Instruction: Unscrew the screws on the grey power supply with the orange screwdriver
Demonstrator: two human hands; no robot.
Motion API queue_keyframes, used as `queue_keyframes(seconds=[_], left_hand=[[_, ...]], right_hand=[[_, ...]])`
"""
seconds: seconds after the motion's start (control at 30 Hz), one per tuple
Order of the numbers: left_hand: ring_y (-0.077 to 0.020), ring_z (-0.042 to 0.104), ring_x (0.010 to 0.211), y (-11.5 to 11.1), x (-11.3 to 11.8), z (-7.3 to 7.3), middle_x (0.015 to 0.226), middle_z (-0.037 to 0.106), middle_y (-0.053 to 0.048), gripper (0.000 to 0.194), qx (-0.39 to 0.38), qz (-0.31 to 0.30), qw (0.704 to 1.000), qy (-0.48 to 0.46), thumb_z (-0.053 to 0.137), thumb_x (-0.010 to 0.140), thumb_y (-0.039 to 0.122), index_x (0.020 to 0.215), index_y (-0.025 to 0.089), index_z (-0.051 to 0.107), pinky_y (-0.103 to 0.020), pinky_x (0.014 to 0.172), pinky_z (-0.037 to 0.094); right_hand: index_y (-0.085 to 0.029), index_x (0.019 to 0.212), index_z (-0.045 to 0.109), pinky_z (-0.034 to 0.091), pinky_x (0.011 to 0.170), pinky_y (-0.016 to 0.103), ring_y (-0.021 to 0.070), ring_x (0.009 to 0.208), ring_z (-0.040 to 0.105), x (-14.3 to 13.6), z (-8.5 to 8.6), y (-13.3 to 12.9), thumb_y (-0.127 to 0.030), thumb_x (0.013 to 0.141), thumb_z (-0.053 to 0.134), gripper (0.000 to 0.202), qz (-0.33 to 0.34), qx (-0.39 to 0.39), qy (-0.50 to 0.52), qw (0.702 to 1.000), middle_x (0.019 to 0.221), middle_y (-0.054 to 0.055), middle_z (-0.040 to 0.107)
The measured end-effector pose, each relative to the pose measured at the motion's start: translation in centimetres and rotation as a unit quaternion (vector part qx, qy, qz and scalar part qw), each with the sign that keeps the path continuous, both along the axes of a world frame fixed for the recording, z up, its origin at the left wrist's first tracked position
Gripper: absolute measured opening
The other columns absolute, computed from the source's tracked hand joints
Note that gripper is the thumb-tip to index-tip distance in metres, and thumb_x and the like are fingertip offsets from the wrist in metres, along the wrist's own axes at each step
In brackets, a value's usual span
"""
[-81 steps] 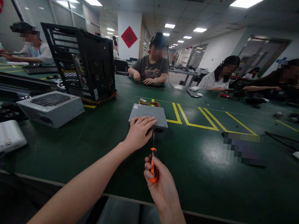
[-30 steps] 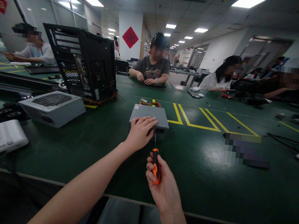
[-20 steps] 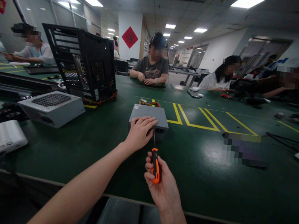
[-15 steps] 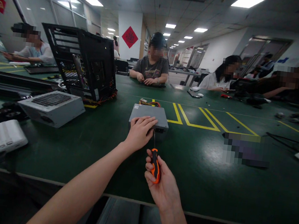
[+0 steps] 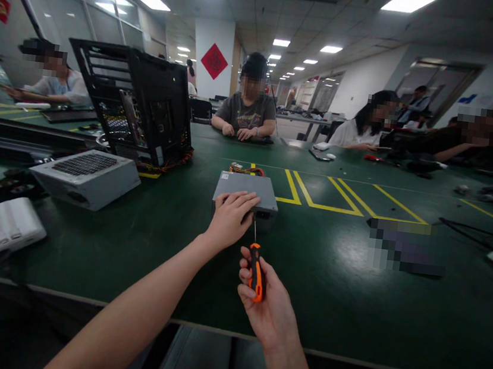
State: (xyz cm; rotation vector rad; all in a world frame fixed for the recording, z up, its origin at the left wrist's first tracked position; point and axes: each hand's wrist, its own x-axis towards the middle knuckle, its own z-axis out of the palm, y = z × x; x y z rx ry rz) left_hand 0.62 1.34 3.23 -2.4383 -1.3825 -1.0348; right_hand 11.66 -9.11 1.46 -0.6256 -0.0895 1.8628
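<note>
A grey computer power supply (image 5: pixel 249 183) lies flat in the middle of the green table, its cables bunched behind it. My left hand (image 5: pixel 232 216) rests on the unit's top and near edge with the fingers stretched out flat; its thumb is partly hidden. In my right hand (image 5: pixel 266 295) is a screwdriver (image 5: pixel 257 275) with an orange and black handle, the fingers wrapped round it. The thin shaft points away from me at the power supply's near face, close beside my left hand. Whether the tip sits in a screw is too small to tell.
A second power supply (image 5: pixel 89 180) and an open black computer case (image 5: pixel 143 106) stand on the left. Nearer is a white power bank (image 5: pixel 8 228). A blurred-out item (image 5: pixel 405 247) lies on the right. Several people sit around the table (image 5: pixel 324 314).
The screwdriver handle has turned slightly in my right hand, whose fingers have shifted a little. My left hand and the power supply have stayed in place.
</note>
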Motion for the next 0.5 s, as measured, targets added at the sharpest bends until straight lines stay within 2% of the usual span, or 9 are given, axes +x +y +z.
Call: queue_keyframes(seconds=[0.1,0.3,0.5], left_hand=[[-0.0186,0.042,0.120,0.02,-0.02,-0.02,0.130,0.052,0.000,0.037,0.000,-0.001,1.000,-0.001,0.044,0.086,0.021,0.121,0.028,0.050,-0.039,0.097,0.025],[-0.0186,0.041,0.121,0.00,0.01,0.00,0.130,0.051,0.000,0.037,-0.001,-0.002,1.000,0.002,0.044,0.086,0.021,0.122,0.028,0.049,-0.039,0.098,0.024],[-0.0185,0.042,0.120,0.01,-0.03,-0.06,0.130,0.052,0.000,0.038,0.006,-0.004,1.000,-0.002,0.045,0.085,0.020,0.122,0.028,0.050,-0.039,0.097,0.025]], right_hand=[[-0.006,0.094,0.062,0.033,0.034,0.011,0.0053,0.051,0.048,-0.10,-0.13,-0.01,-0.019,0.088,0.041,0.025,-0.015,0.013,-0.004,1.000,0.069,0.006,0.057],[-0.009,0.078,0.060,0.034,0.036,0.011,0.0050,0.054,0.050,-0.24,-0.40,-0.02,-0.009,0.082,0.051,0.010,-0.043,0.018,-0.028,0.999,0.071,0.005,0.059],[-0.006,0.089,0.060,0.037,0.038,0.013,0.0055,0.054,0.052,-0.07,0.07,-0.04,-0.020,0.089,0.043,0.022,-0.010,-0.022,-0.004,1.000,0.071,0.005,0.059]])
